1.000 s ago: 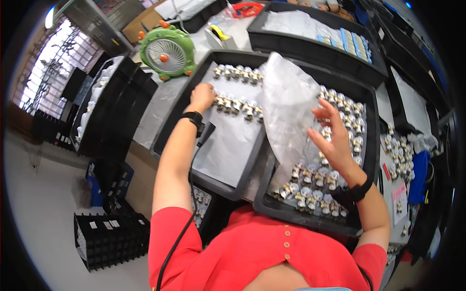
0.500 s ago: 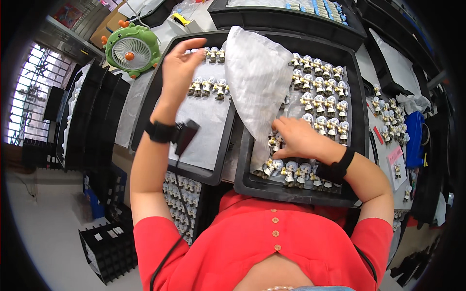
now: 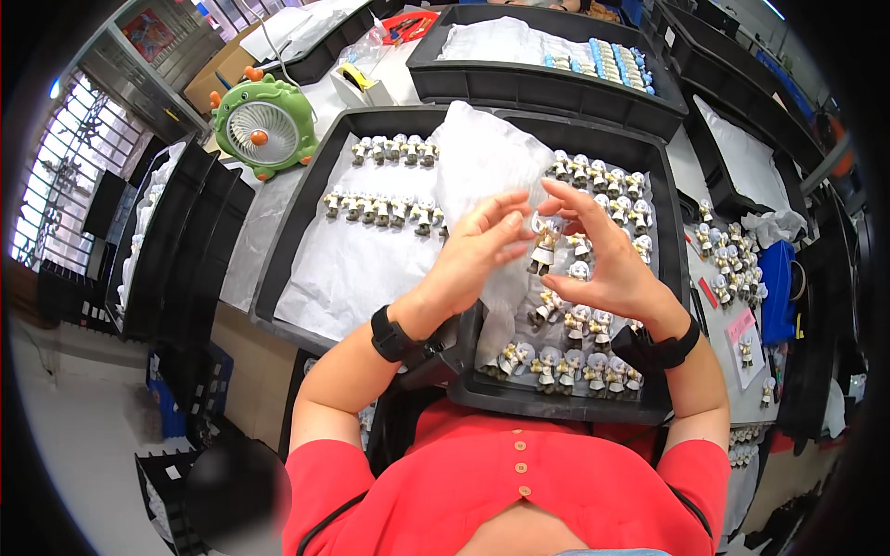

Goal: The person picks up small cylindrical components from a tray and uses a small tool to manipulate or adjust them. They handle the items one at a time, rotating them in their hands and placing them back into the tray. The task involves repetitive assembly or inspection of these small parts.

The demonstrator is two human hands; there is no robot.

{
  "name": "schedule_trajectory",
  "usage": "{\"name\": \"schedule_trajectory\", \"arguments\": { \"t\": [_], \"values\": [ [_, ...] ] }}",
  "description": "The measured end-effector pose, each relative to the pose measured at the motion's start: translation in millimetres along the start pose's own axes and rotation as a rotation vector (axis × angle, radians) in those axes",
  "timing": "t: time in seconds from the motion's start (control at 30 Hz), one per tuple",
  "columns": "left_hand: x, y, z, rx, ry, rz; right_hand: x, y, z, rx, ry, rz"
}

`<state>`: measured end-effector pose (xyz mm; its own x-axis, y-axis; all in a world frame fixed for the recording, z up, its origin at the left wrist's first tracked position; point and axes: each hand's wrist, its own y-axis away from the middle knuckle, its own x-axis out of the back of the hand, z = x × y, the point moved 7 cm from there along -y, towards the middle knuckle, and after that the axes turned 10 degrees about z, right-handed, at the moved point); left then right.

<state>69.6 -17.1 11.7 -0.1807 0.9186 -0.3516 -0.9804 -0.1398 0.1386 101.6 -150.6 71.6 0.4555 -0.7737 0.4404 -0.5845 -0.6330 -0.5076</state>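
A grey bench (image 3: 269, 218) ran beneath most of what we saw, and we took the crowded tray (image 3: 556, 406), black and lined with look-alike figures (image 3: 568, 369), as our landmark. Left of the crowded tray lay a second tray (image 3: 298, 208), papered in white and carrying two rows of the same kind. Past the crowded tray's far left side stood a green fan (image 3: 261, 134), and to its right a cluster of loose figures (image 3: 732, 255) lay on the bench. A pale sheet (image 3: 487, 153) rose over the crowded tray's left edge.

Above the left part of the crowded tray we found a single figurine (image 3: 543, 248), between the left hand (image 3: 468, 264) and the right hand (image 3: 612, 269). Its long axis ran nearly along the crowded tray's near-to-far line, pale head at the far end, dark boots at the near end, tilted only slightly. We judged the right hand to have the closer hold on that axis: its fingers curved beside the head and its thumb sat just beside the boots, though we could not tell whether they were clamped on it. The left hand's fingers were apart, pointing at the figurine's left flank; we could not tell if any touched.
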Motion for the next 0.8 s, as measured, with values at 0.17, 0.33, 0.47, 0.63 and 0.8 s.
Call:
{"name": "schedule_trajectory", "arguments": {
  "t": [0.17, 0.33, 0.47, 0.63, 0.8],
  "values": [
    [-21, 8, 0, 0.128, 0.158, -0.221, -4, -5, -2, 0.122, -0.024, 0.071],
    [-15, 5, -6, 0.126, 0.169, -0.195, -10, -3, 6, 0.091, -0.064, 0.067],
    [-13, 4, -6, 0.129, 0.200, -0.152, -11, -2, 10, 0.099, -0.063, 0.060],
    [-14, 4, -2, 0.030, 0.060, -0.108, -13, -2, 12, 0.112, -0.060, 0.074],
    [-12, 3, -4, 0.041, 0.071, -0.082, -16, -1, 11, 0.133, 0.016, 0.079]
  ]
}}
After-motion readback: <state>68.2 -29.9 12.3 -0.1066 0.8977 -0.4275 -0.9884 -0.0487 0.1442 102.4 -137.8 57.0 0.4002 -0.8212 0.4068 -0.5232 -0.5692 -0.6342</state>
